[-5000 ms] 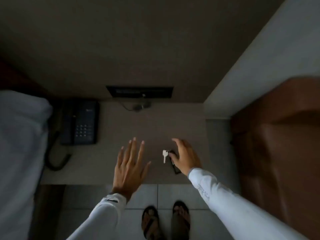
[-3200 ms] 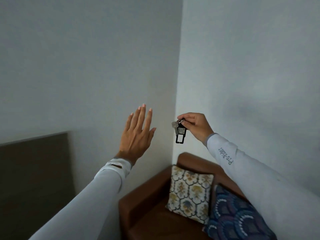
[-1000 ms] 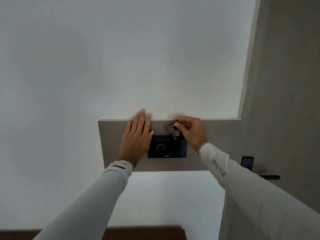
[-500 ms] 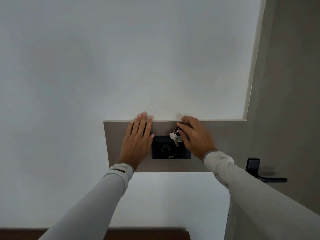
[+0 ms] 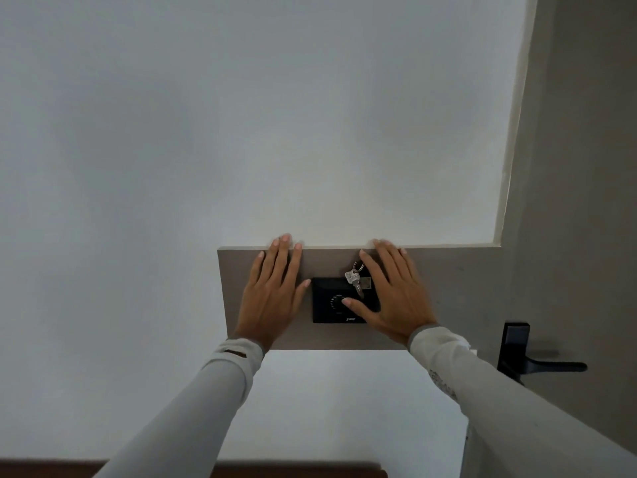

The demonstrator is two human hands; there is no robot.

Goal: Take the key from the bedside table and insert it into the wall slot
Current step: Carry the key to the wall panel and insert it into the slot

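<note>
A: Both hands are up on the wall. The left hand lies flat and spread, gripping nothing, on the grey panel, at nine o'clock from the black switch plate.

B: And the key?

A: The key hangs at the plate's top edge, about one o'clock from the round dial, ring above it. Whether its tag sits fully in the slot, I cannot tell.

B: Is the right hand gripping it?

A: No. The right hand is open, fingers spread, at three o'clock of the key, thumb across the plate's face. The door handle sits well off at four o'clock.
</note>
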